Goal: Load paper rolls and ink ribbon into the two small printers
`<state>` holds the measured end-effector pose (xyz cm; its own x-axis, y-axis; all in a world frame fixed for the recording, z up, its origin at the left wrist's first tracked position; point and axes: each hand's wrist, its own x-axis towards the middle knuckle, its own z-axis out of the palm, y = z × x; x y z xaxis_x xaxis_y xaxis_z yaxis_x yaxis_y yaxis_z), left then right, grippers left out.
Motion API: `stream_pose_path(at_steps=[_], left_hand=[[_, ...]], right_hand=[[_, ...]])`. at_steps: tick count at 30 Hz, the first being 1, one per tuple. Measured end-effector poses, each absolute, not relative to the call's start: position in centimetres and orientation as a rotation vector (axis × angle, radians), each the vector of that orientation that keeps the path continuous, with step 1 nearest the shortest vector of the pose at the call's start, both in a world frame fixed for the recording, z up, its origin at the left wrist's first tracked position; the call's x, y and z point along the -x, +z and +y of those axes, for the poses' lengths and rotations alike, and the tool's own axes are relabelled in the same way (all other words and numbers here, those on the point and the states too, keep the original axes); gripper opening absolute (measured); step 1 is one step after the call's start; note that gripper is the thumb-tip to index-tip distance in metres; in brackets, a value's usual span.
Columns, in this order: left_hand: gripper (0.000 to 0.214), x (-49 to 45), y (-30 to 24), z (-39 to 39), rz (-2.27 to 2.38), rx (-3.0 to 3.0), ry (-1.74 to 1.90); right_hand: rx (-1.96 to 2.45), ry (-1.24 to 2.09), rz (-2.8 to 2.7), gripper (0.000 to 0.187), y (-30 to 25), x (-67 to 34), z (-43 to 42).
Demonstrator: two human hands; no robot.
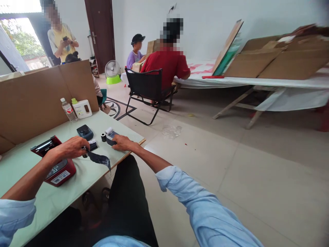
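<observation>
My left hand [74, 146] is closed on a small roll of black ribbon, over the table [84, 171]. A loose, crinkled end of the black ribbon [100, 160] trails from it toward the table's front edge. Farther right, my right hand [122, 142] pinches a dark ribbon strip [111, 141] close to a white roll [109, 131]. A small black roll [103, 137] stands beside these. Under my left forearm sits a red label printer [61, 173] with its lid [46, 145] raised. Behind my left hand lies a dark blue device [85, 132].
A clear bottle [69, 110] and a white jug [82, 108] stand by a cardboard panel [43, 99] along the table's far side. A person in red [167, 65] sits in a black folding chair [145, 84]. Another table [244, 81] holds cardboard. A fan [112, 69] stands on the floor.
</observation>
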<state>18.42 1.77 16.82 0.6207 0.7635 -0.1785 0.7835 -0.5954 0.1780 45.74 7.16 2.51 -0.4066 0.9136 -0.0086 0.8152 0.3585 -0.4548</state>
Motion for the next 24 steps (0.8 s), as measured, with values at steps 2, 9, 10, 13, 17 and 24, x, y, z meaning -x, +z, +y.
stream_pose_path(at_steps=[2, 9, 10, 13, 17, 24], left_hand=[[0.024, -18.8, 17.6, 2.3, 1.266, -2.579, -0.065], [0.02, -24.7, 20.0, 7.5, 1.271, -2.685, 0.073], [0.02, -25.9, 20.0, 8.3, 1.258, -2.713, 0.095], [0.024, -29.2, 19.1, 10.4, 1.256, -2.786, 0.106], [0.026, -32.0, 16.6, 12.7, 1.273, -2.817, 0.164], [0.042, -33.5, 12.9, 16.8, 1.142, -2.53, 0.266]], right_hand=[[1.431, 0.748, -2.243, 0.027, 3.8, -46.7, 7.1], [0.803, 1.279, -1.752, 0.057, 10.5, -48.0, 7.2], [0.813, 1.224, -1.793, 0.053, 11.0, -48.0, 7.3], [0.854, 1.077, -1.887, 0.029, 11.4, -48.1, 8.3], [0.953, 1.031, -1.843, 0.02, 9.7, -49.3, 10.0], [1.143, 0.887, -1.732, 0.022, 5.7, -52.7, 11.9]])
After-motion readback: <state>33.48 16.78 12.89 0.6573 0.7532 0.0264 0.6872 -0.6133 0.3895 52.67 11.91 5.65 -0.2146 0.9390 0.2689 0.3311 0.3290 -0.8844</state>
